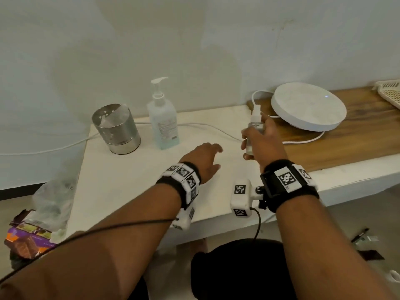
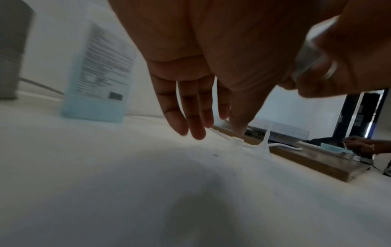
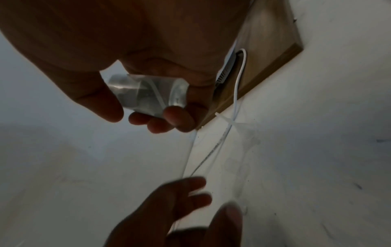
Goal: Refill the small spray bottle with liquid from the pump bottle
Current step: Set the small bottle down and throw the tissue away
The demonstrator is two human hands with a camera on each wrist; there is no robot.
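So on the counter (image 1: 121, 180) there's a metal canister (image 1: 116, 128) at the back left with the pump bottle (image 1: 163, 120) standing just to its right, both near the wall (image 1: 194, 50), and a cable (image 1: 207, 126) runs along behind them. Further right a round device (image 1: 308, 106) sits on a wooden board (image 1: 346, 146), with a basket (image 1: 389, 92) at the far right edge. The right hand (image 1: 263, 141) holds the small spray bottle (image 1: 255, 126) upright above the counter, in front of the device, and the left hand (image 1: 204, 162) hovers between it and the pump bottle, a bit nearer the front.

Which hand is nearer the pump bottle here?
Left. The left hand hovers open just in front and right of the pump bottle; the right hand is farther right, holding the small spray bottle.
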